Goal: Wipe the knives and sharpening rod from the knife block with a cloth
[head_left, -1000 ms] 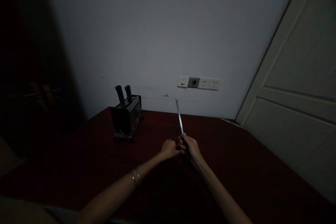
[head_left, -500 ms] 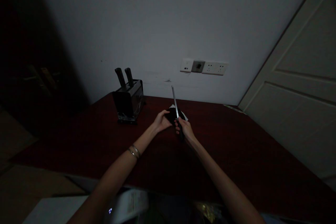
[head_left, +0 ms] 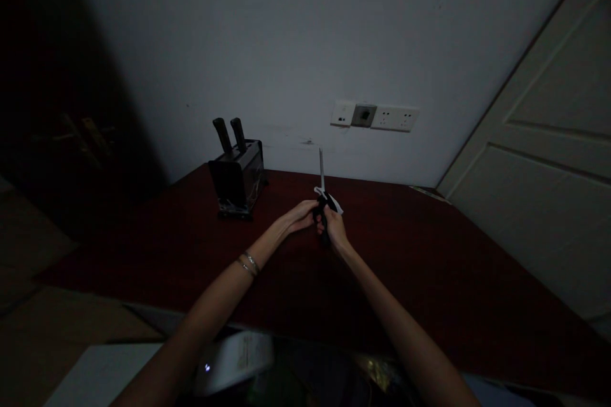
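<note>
My right hand [head_left: 335, 224] is closed round the black handle of a sharpening steel [head_left: 321, 168], whose thin metal rod points up and away toward the wall. Behind the handle is a dark cloth [head_left: 330, 200] with white edges. My left hand [head_left: 303, 213], with two bracelets at the wrist, is closed on this cloth and brings it against the base of the rod. Its fingertips are hidden by the dark fabric. To the left, a black knife block [head_left: 238, 178] stands upright on the table, with two black-handled knives [head_left: 230, 135] in its slots.
The dark red tabletop [head_left: 405, 254] runs back to a grey wall with a row of sockets [head_left: 375, 116]. A pale panelled door [head_left: 548, 152] bounds the right side. Below the front edge are a white box-like object [head_left: 238, 359] and a pale surface [head_left: 105, 369].
My left hand has moved right, with the cloth now gathered round the base of the rod. The steel has turned more upright. The view has shifted slightly.
</note>
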`<state>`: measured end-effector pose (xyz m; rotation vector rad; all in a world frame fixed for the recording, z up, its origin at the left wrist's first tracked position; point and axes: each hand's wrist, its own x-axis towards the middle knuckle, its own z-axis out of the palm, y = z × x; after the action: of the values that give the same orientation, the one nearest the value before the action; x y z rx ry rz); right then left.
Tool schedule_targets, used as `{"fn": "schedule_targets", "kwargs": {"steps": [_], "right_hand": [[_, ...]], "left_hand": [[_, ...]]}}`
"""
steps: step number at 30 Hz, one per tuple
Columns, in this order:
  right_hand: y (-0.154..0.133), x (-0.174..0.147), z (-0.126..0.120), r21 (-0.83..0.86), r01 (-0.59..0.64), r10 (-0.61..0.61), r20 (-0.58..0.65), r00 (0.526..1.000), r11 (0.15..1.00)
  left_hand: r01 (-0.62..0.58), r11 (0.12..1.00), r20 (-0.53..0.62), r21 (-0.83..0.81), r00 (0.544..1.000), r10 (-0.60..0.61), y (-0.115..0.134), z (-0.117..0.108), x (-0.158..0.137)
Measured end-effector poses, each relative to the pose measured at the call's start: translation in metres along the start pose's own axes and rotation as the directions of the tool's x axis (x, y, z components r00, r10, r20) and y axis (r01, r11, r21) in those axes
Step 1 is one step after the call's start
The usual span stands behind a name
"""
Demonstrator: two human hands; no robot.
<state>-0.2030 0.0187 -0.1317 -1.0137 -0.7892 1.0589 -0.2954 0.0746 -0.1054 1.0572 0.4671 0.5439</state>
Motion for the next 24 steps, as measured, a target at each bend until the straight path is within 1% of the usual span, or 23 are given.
{"fn": "schedule_targets", "kwargs": {"steps": [3, 6, 10, 13, 18, 24], "right_hand": [[0.0, -0.004, -0.001, 0.004, 0.005, -0.004, -0.031, 1.0, 1.0], [-0.005, -0.007, 0.001, 0.003, -0.012, 0.012, -0.073, 0.997, 1.0], [-0.011, -0.011, 0.004, -0.01, -0.056, 0.054, -0.12, 0.991, 0.998], [-0.012, -0.017, 0.007, -0.01, -0.076, 0.074, -0.144, 0.987, 0.997], [-0.012, -0.031, 0.012, 0.013, -0.09, 0.091, -0.165, 0.982, 0.996], [-0.012, -0.048, 0.017, 0.105, -0.143, 0.158, -0.15, 0.976, 0.984]], "left_hand": [[0.017, 0.996, -0.07, 0.082, 0.997, -0.011, 0.001, 0.008, 0.006], [0.0, 0.992, -0.161, 0.126, 0.987, 0.02, 0.002, 0.017, 0.013], [-0.052, 0.987, -0.292, 0.155, 0.952, 0.096, 0.004, 0.024, 0.025], [-0.085, 0.983, -0.355, 0.161, 0.924, 0.138, 0.009, 0.026, 0.035], [-0.103, 0.984, -0.396, 0.143, 0.905, 0.152, 0.021, 0.025, 0.051], [-0.086, 0.99, -0.396, 0.112, 0.91, 0.123, 0.039, 0.018, 0.068]]}}
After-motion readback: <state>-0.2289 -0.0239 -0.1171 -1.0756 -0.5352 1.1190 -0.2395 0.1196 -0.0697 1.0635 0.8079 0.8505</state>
